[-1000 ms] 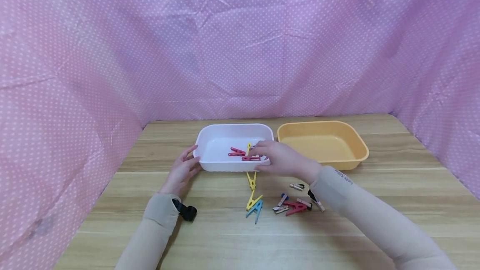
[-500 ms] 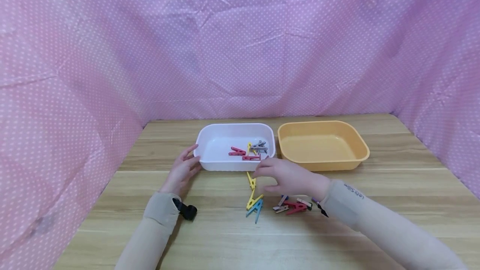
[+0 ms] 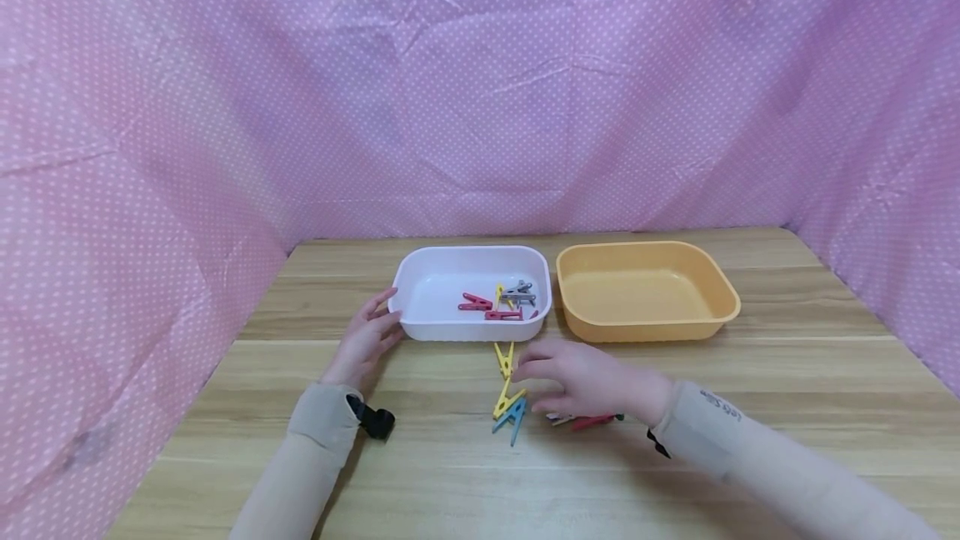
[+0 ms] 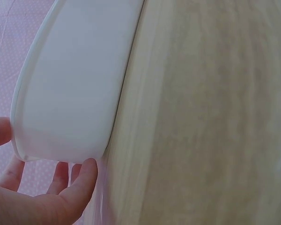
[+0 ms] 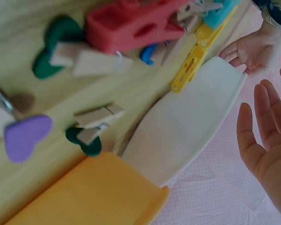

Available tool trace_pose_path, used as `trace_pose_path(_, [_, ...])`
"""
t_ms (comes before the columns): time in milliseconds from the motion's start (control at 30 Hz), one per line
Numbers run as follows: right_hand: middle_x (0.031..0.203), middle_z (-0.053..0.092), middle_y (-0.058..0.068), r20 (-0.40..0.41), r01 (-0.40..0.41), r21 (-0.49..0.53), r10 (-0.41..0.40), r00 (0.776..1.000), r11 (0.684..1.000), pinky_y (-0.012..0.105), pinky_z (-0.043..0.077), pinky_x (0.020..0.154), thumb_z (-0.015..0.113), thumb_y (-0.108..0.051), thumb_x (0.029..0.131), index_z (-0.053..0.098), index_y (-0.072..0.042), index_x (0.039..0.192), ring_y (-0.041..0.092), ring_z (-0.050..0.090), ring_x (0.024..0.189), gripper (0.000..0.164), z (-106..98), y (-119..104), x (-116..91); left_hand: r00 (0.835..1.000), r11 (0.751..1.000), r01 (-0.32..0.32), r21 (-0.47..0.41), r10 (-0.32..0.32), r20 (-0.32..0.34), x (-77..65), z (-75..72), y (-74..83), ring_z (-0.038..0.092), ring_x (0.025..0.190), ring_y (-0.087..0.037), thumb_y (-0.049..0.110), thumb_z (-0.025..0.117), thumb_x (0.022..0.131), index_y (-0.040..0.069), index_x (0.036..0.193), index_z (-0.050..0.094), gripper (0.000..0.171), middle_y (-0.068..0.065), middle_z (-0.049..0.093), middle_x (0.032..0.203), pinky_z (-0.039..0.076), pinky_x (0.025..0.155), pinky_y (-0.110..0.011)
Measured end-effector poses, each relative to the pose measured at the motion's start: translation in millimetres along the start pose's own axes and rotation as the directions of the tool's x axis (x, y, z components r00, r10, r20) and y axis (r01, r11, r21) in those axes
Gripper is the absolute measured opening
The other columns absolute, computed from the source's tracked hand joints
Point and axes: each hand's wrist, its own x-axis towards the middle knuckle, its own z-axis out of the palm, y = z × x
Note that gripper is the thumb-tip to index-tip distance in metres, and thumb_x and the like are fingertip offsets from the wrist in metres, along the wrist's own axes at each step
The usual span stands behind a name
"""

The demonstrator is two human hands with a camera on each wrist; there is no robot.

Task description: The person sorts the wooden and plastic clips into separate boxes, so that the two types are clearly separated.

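The right hand is leaving the smooth, rounded white tub, fingers loose. The left hand is touching it, fingers relaxed.

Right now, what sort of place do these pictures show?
It is probably an indoor tabletop workspace, perhaps a makeshift booth: a pink dotted cloth hangs behind and beside a wood-grain table that bears a white tray and an orange tray.
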Motion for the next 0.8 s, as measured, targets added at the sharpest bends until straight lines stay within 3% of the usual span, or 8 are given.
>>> trace_pose_path(333, [0.109,0.059,0.000,-0.015,0.091,-0.070,-0.092,0.996,0.993,0.030,0.049,0.090,0.080,-0.026,0.073,0.066,-0.016,0.114,0.015,0.055,0.100,0.045,15.3,-1.2,-5.7,1.000,1.000,0.004,-0.008,-0.004,-0.007,1.0,0.4,-0.2,0.038,0.129,-0.029,0.003,0.044,0.098,0.015,0.148,0.030,0.054,-0.019,0.028,0.145,0.034,0.111,-0.040])
trace_pose_path(500, [0.111,0.060,0.001,0.038,0.099,-0.118,-0.095,0.995,0.988,0.030,0.049,0.091,0.080,-0.030,0.072,0.065,-0.017,0.115,0.015,0.056,0.102,0.047,19.3,-4.8,-6.1,1.000,1.000,0.012,-0.017,-0.013,-0.016,2.1,1.1,1.4,0.039,0.127,-0.028,0.002,0.044,0.098,0.016,0.147,0.032,0.053,-0.017,0.030,0.143,0.035,0.110,-0.040])
trace_pose_path(800, [0.119,0.058,0.000,0.172,0.046,-0.105,-0.028,0.985,0.993,0.029,0.048,0.093,0.077,-0.033,0.077,0.065,-0.023,0.119,0.013,0.053,0.107,0.045,26.2,-13.3,-5.1,1.000,1.000,0.011,-0.017,-0.011,-0.014,1.2,0.7,-0.1,0.039,0.128,-0.030,0.001,0.043,0.098,0.014,0.148,0.031,0.053,-0.020,0.029,0.144,0.034,0.111,-0.040])
